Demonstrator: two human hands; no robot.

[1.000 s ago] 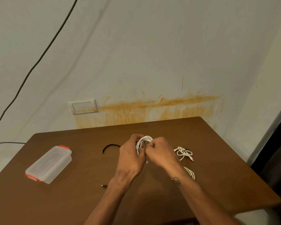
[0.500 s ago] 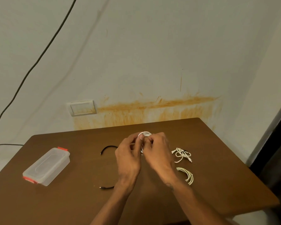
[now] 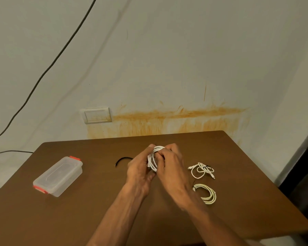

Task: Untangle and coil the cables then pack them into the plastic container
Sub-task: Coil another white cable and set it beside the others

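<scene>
Together my left hand (image 3: 140,172) and right hand (image 3: 171,167) grip a coiled white round cable (image 3: 154,159) above the brown wooden counter (image 3: 96,210), fingers curled round it. Its loops stand upright, long axis running away from me.

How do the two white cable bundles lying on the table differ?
The farther bundle is loose and tangled, with plug ends sticking out; the nearer bundle is a tidy coil of parallel loops. The farther one looks whiter, the nearer one yellowish. Both lie untouched on the table.
</scene>
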